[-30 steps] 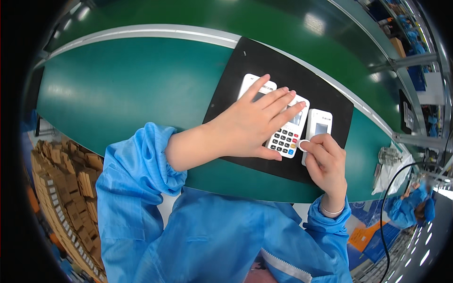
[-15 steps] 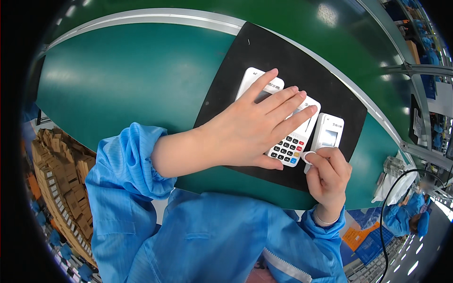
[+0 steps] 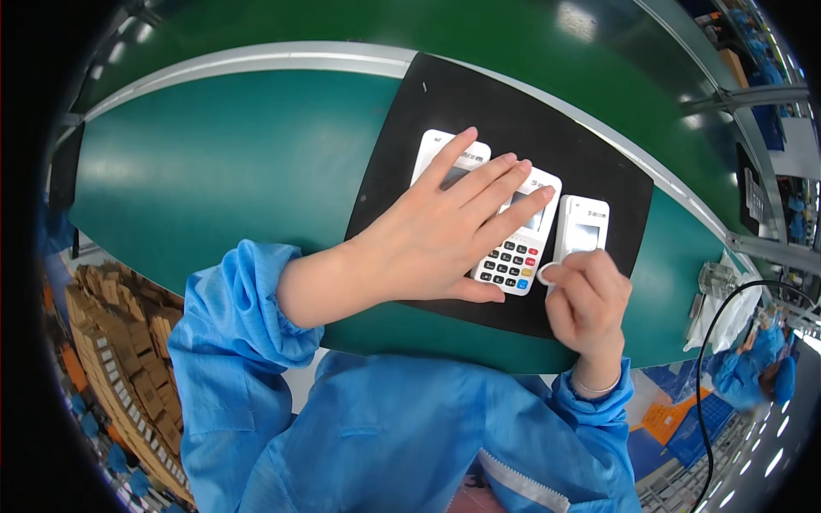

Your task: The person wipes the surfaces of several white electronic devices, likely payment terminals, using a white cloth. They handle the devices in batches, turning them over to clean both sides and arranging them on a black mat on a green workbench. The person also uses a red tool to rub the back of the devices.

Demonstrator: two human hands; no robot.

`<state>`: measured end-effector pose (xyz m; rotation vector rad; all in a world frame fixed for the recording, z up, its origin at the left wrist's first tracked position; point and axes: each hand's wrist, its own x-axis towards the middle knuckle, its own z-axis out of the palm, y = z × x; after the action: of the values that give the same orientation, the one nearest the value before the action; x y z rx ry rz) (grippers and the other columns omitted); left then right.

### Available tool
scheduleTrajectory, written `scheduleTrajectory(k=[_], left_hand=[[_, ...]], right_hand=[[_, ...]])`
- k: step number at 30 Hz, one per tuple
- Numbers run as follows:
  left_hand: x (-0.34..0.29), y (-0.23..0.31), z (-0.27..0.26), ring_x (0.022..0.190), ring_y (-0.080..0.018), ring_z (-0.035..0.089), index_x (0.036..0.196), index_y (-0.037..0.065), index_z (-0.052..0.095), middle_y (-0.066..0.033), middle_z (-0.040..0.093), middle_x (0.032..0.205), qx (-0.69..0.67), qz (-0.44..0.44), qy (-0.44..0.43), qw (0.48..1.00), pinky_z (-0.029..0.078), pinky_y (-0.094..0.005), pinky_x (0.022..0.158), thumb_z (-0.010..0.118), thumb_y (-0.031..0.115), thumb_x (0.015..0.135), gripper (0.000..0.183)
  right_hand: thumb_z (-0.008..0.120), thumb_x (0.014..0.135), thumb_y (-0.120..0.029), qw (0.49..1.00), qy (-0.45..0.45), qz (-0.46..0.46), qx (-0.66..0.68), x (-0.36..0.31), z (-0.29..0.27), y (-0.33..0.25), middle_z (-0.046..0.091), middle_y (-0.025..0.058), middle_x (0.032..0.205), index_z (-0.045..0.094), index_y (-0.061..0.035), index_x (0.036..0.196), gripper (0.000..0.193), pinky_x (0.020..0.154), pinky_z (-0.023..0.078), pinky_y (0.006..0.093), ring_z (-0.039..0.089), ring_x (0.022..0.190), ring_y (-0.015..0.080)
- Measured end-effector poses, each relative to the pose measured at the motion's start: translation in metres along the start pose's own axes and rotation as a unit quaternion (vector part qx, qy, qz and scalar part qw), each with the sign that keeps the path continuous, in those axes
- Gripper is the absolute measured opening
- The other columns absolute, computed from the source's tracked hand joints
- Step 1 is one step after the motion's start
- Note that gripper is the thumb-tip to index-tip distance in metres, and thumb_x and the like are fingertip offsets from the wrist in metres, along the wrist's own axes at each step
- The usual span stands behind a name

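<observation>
Three white handheld card payment terminals with keypads lie side by side on a black mat (image 3: 505,94). My left hand (image 3: 428,231) is spread flat, its fingers across the left terminal (image 3: 432,147) and the middle terminal (image 3: 506,267). It hides much of the left one and part of the middle one's screen. My right hand (image 3: 588,299) is curled over the lower half of the right terminal (image 3: 590,214) and hides its keys. Thumb and finger pinch a small white rounded piece (image 3: 545,274), partly hidden, of a kind I cannot make out.
The mat lies on a green worktable (image 3: 231,162) with a pale metal rail (image 3: 282,58) along its far edge. To the right are a white plastic bag (image 3: 727,312) and a black cable (image 3: 703,376). Stacked brown cartons (image 3: 128,350) stand at the left; a person in blue (image 3: 753,363) is far right.
The whole view has shifted a little, so mat and terminals sit slightly further left. My right hand has moved slightly up along the right terminal. The left hand stays spread on the other two.
</observation>
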<state>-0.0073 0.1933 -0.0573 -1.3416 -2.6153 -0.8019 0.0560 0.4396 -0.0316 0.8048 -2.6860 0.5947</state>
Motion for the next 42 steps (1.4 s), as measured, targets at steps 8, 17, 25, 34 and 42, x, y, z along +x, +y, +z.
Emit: scheduleTrajectory(k=[8, 17, 25, 34, 42], left_hand=[[-0.005, 0.018, -0.005, 0.13, -0.024, 0.058, 0.138, 0.013, 0.063, -0.0087, 0.061, 0.139, 0.081, 0.179, 0.114, 0.974, 0.032, -0.0527, 0.119, 0.076, 0.05, 0.083, 0.067], [-0.025, 0.06, 0.019, 0.108, -0.0175, 0.068, 0.115, 0.012, 0.073, -0.0047, 0.07, 0.117, 0.03, 0.304, 0.055, 0.95, 0.054, -0.0324, 0.095, 0.067, 0.018, 0.093, 0.023], [-0.029, 0.062, 0.028, 0.102, -0.0171, 0.07, 0.115, 0.006, 0.074, -0.0048, 0.072, 0.116, 0.108, 0.189, 0.049, 0.975, 0.056, -0.0271, 0.082, 0.08, 0.031, 0.085, 0.04], [0.013, -0.006, -0.007, 0.104, -0.0218, 0.072, 0.11, 0.011, 0.078, -0.005, 0.075, 0.116, 0.136, 0.028, 0.068, 0.988, 0.06, -0.0326, 0.085, 0.086, 0.019, 0.077, 0.035], [0.07, -0.114, -0.023, 0.112, -0.0258, 0.07, 0.115, 0.012, 0.079, -0.0067, 0.075, 0.121, 0.187, -0.127, 0.101, 0.969, 0.055, -0.0362, 0.095, 0.079, 0.024, 0.088, 0.029]], right_hand=[[0.057, 0.088, 0.008, 0.96, 0.219, 0.172, -0.027, -0.014, -0.016, 0.043, 0.065, 0.0148, 0.097, 0.068, 0.0002, 0.1, 0.019, 0.07, 0.052, 0.0336, 0.067, 0.082, 0.0289], [0.057, 0.093, 0.003, 0.92, 0.29, 0.26, -0.038, -0.031, -0.025, 0.067, 0.068, 0.0135, 0.105, 0.069, 0.0006, 0.109, 0.02, 0.085, 0.053, 0.0345, 0.068, 0.096, 0.0284], [0.059, 0.1, -0.014, 0.845, 0.362, 0.336, 0.203, -0.005, -0.041, 0.138, 0.069, 0.0062, 0.101, 0.068, 0.0008, 0.118, 0.025, 0.081, 0.05, 0.0276, 0.064, 0.094, 0.0154], [0.058, 0.1, -0.019, 0.675, 0.387, 0.417, 0.47, -0.025, -0.021, 0.175, 0.064, -0.0015, 0.092, 0.062, -0.0029, 0.13, 0.035, 0.058, 0.042, 0.0229, 0.053, 0.069, 0.0052], [0.06, 0.098, -0.021, 0.759, 0.291, 0.407, 0.416, 0.0, -0.008, 0.151, 0.069, 0.0053, 0.1, 0.063, -0.004, 0.129, 0.035, 0.064, 0.052, 0.0288, 0.064, 0.08, 0.0116]])
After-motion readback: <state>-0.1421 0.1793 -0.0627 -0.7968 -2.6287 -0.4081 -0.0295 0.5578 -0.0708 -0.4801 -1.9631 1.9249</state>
